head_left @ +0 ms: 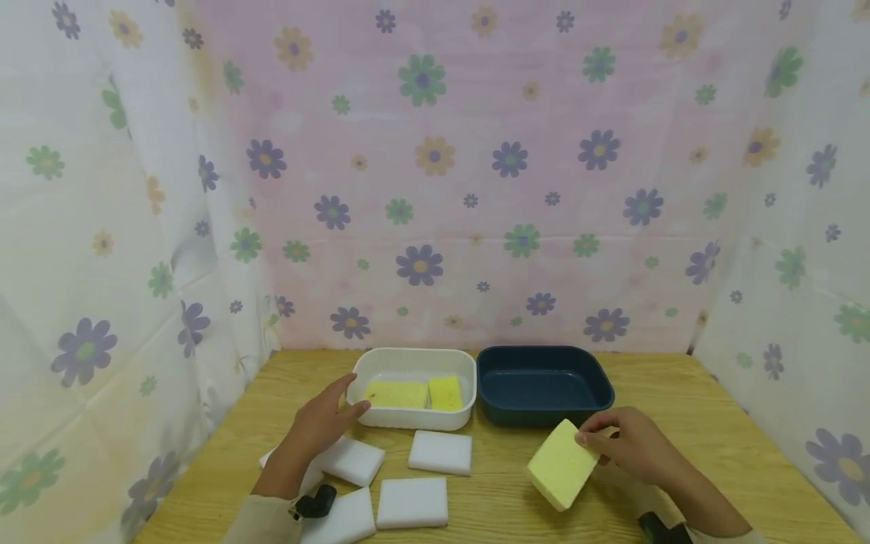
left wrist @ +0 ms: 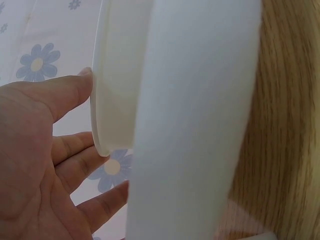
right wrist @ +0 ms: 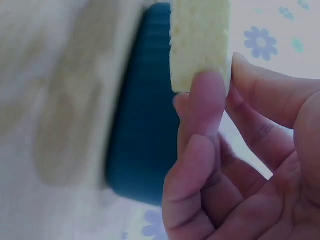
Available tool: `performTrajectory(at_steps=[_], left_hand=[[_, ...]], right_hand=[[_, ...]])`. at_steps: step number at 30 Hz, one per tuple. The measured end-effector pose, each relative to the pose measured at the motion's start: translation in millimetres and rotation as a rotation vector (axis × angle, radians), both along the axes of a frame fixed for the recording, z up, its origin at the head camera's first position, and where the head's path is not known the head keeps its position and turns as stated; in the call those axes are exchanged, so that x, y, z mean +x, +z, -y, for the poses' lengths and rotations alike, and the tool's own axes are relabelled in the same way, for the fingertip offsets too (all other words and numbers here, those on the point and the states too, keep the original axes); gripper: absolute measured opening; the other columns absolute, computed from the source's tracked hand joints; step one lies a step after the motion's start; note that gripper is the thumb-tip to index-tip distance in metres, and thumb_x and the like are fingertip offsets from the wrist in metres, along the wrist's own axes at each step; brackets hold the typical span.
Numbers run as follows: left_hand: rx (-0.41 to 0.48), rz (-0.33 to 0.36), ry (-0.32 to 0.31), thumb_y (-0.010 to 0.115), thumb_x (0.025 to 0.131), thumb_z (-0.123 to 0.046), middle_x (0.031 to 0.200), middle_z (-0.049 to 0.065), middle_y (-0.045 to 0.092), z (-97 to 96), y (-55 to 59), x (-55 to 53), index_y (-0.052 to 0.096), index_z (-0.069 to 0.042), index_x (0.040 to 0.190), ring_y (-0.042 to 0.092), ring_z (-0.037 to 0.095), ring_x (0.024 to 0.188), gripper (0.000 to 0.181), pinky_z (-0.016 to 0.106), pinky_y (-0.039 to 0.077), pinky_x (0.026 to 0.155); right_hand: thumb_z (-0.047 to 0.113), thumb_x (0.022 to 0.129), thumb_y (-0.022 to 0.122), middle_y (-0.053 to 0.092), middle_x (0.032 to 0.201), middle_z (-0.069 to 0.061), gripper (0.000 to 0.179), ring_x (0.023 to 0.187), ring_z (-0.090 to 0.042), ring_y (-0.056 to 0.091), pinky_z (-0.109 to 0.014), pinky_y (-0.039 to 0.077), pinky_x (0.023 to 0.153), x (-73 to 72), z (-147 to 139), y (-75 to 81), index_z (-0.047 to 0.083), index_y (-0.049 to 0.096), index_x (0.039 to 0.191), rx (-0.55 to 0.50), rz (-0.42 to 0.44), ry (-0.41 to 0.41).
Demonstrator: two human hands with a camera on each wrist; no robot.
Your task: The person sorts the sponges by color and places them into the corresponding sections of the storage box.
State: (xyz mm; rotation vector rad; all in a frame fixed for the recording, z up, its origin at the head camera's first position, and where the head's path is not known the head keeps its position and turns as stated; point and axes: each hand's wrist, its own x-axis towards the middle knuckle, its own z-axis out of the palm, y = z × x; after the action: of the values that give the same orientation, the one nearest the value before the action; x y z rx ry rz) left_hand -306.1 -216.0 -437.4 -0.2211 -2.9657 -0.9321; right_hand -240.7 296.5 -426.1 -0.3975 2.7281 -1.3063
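Pinching yellow sponge (head_left: 561, 466), right hand (head_left: 630, 444), long axis slanting toward lower left

In the head view, the left forearm (head_left: 282, 465) hides part of 1 white block (head_left: 314, 480); the bottom edge cuts off another white block (head_left: 350, 519) and both sleeves (head_left: 261, 523). The near wall of the white tray (head_left: 414, 418) hides the lower parts of 2 yellow sponges (head_left: 399, 394). The right wrist view crops the held sponge (right wrist: 200, 42) in the right hand (head_left: 632, 446) and blurs the surface at left (right wrist: 60, 100). The left wrist view leaves a broad white surface (left wrist: 195, 120) unidentifiable.
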Motion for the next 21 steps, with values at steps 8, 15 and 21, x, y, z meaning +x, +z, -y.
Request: performTrajectory(at_steps=[8, 15, 21], left_hand=[[0.008, 0.001, 0.005, 0.060, 0.103, -0.051, 0.164, 0.021, 0.037, 0.0, -1.6, 0.7, 0.032, -0.012, 0.163, 0.036, 0.049, 0.149, 0.077, 0.076, 0.027, 0.114], [0.001, -0.009, -0.003, 0.059, 0.102, -0.051, 0.164, 0.021, 0.038, -1.1, -0.7, 1.4, 0.032, -0.011, 0.163, 0.037, 0.048, 0.148, 0.077, 0.075, 0.027, 0.114], [-0.003, -0.012, -0.004, 0.059, 0.103, -0.051, 0.164, 0.020, 0.038, -0.7, 1.2, 3.6, 0.033, -0.012, 0.163, 0.038, 0.048, 0.148, 0.077, 0.076, 0.027, 0.113]], right_hand=[[0.038, 0.097, 0.072, 0.070, 0.084, -0.009, 0.032, 0.073, -0.031, 0.071, -0.041, 0.061, 0.063, -10.1, 18, 17.4, 0.007, 0.070, 0.101, -0.091, -0.005, -0.070], [0.034, 0.094, 0.077, 0.065, 0.095, -0.016, 0.039, 0.073, -0.042, 0.071, -0.046, 0.064, 0.067, -15.0, 31, 21.2, 0.003, 0.062, 0.112, -0.230, 0.008, -0.097], [0.026, 0.097, 0.076, 0.059, 0.106, -0.021, 0.052, 0.074, -0.046, 0.072, -0.048, 0.064, 0.067, -19.3, 48, 28.8, 0.018, 0.054, 0.143, -0.333, 0.026, -0.089]])
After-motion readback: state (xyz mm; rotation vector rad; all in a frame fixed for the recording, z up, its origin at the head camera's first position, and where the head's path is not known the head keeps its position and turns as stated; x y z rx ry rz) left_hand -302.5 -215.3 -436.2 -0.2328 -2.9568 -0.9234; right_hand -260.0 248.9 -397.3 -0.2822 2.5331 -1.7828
